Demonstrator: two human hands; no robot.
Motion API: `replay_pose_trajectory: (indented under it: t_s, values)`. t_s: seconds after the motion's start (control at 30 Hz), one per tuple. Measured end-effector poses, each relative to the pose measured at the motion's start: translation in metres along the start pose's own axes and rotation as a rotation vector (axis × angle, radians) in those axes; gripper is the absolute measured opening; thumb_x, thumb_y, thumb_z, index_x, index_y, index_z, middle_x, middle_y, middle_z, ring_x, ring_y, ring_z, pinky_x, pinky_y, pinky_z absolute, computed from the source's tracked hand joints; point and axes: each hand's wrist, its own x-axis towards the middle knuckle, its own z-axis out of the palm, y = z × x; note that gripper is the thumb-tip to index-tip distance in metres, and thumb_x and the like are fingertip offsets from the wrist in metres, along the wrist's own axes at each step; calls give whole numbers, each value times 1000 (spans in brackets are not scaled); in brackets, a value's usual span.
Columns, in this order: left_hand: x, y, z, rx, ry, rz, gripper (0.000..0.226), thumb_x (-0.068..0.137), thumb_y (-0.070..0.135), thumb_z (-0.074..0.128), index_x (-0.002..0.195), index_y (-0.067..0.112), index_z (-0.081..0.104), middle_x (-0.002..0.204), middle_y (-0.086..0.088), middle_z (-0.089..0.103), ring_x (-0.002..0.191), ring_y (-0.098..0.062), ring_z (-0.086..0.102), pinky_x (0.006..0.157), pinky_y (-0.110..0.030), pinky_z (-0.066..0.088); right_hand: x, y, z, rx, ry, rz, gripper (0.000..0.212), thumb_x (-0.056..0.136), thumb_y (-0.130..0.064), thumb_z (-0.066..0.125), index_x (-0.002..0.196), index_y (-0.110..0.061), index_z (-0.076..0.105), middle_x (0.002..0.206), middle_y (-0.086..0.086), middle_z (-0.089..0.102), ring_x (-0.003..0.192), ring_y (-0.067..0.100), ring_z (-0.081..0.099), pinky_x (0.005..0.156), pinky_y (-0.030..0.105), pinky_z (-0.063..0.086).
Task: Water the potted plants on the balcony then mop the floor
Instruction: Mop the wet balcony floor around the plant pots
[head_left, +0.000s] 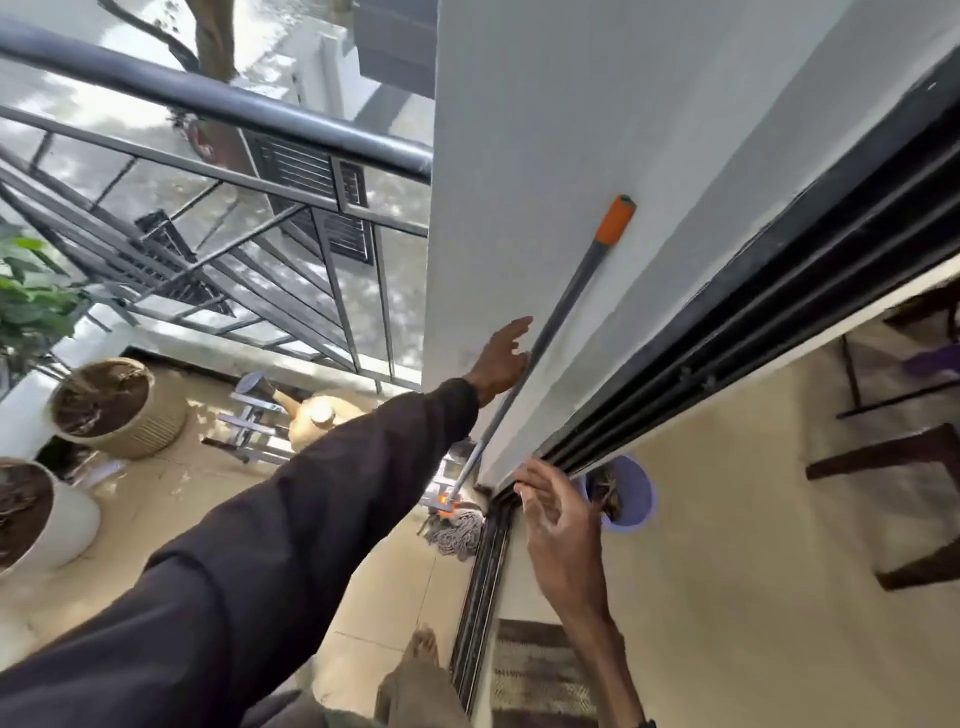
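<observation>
A mop leans against the white wall, its grey handle (566, 306) tipped with an orange grip and its grey string head (457, 535) on the tiled floor. My left hand (501, 358) stretches out beside the handle with straight fingers, right at the shaft; I cannot tell whether it touches. My right hand (556, 512) hovers lower, fingers relaxed, holding nothing, near the sliding-door track. A beige watering can (322, 415) stands on the balcony floor. Two potted plants sit at the left: a ribbed beige pot (140, 431) and a white pot (67, 525).
A dark metal railing (218, 98) bounds the balcony. A folded metal rack (254, 431) lies beside the watering can. The black sliding-door track (483, 582) runs along the floor. Indoors are a purple bucket (634, 493), a striped mat (540, 675) and dark wooden furniture (883, 457). My bare foot (423, 644) stands on the tiles.
</observation>
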Motion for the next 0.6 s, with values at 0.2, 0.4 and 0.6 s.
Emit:
replay_pose_trajectory:
  t_s: [0.2, 0.4, 0.6]
  values:
    - [20, 11, 11, 154, -110, 10, 64, 95, -8, 52, 155, 8, 36, 157, -13, 42, 146, -28, 38, 121, -44, 35, 6, -1, -17, 36, -22, 1, 32, 108, -13, 60, 138, -20, 67, 121, -14, 75, 113, -8, 67, 95, 7, 50]
    - [-10, -2, 15, 274, 57, 69, 19, 99, 15, 62, 111, 1, 67, 111, -17, 71, 103, -32, 66, 95, -50, 54, 8, -15, -34, 58, 19, -68, 32, 109, -11, 56, 139, -19, 64, 123, -9, 75, 117, 5, 70, 101, 20, 55]
    - [-77, -31, 10, 210, -70, 188, 9, 97, 6, 63, 101, -1, 67, 94, -10, 72, 89, -20, 68, 84, -41, 58, 33, -64, -30, 105, 187, -302, 51, 109, -19, 60, 157, -11, 45, 152, -6, 54, 135, 1, 57, 115, 17, 46]
